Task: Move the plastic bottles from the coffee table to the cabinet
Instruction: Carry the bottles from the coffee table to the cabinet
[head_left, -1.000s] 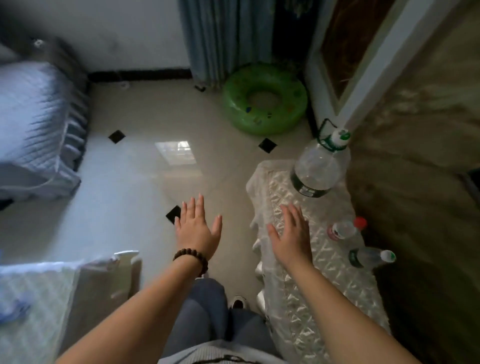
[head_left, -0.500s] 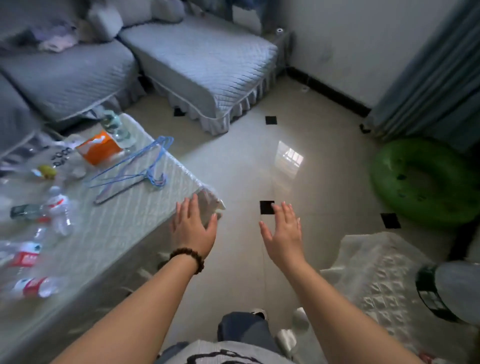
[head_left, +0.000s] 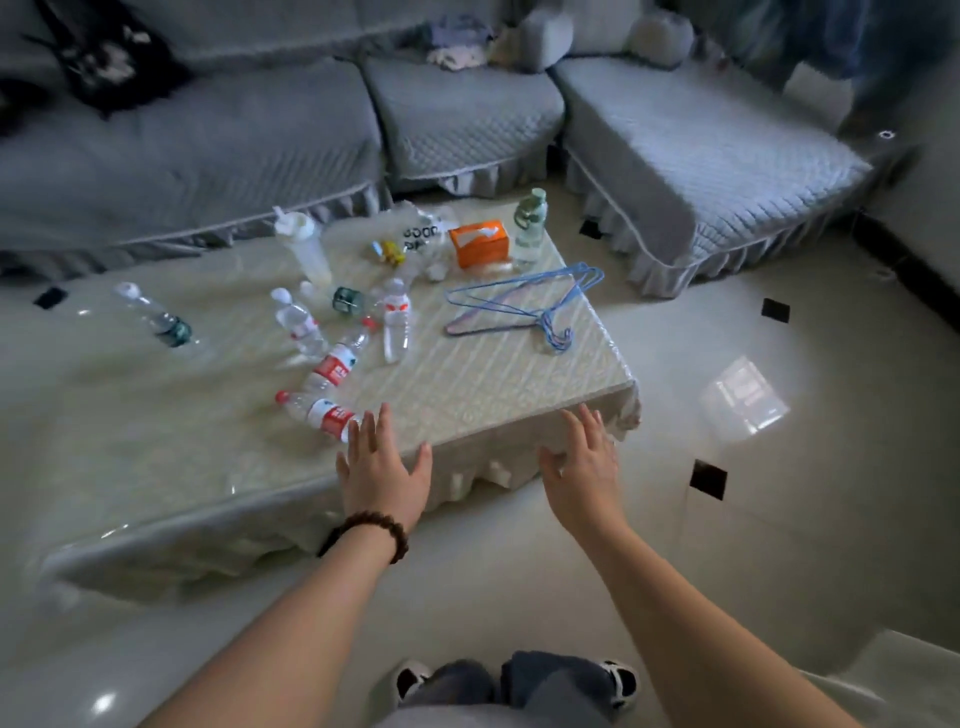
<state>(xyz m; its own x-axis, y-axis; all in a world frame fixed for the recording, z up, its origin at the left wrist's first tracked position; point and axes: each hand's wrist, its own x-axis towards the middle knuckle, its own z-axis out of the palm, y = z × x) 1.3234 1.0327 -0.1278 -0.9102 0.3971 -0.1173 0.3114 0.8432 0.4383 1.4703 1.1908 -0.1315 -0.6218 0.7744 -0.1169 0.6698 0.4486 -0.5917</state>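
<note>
Several clear plastic bottles lie on the cloth-covered coffee table (head_left: 493, 384). A red-labelled bottle (head_left: 317, 411) lies nearest, its base just beyond my left fingertips. A second red-labelled bottle (head_left: 337, 364) lies behind it, with two more lying bottles (head_left: 298, 323) (head_left: 395, 325) farther back and a green-labelled bottle (head_left: 156, 317) at the left. My left hand (head_left: 382, 467), with a bead bracelet at the wrist, hovers open over the table's near edge. My right hand (head_left: 582, 462) is open above the table's near right corner. The cabinet is out of view.
Blue wire hangers (head_left: 524, 306), an orange tissue box (head_left: 478, 241), an upright green-capped bottle (head_left: 530, 223) and a tall white-lidded bottle (head_left: 306, 244) also sit on the table. A grey corner sofa (head_left: 467, 114) wraps behind it. Glossy tiled floor (head_left: 779, 493) lies to the right.
The view has swung left from the cabinet side to the coffee table. Both open hands have come over the table's near edge, the left one close to the nearest bottle.
</note>
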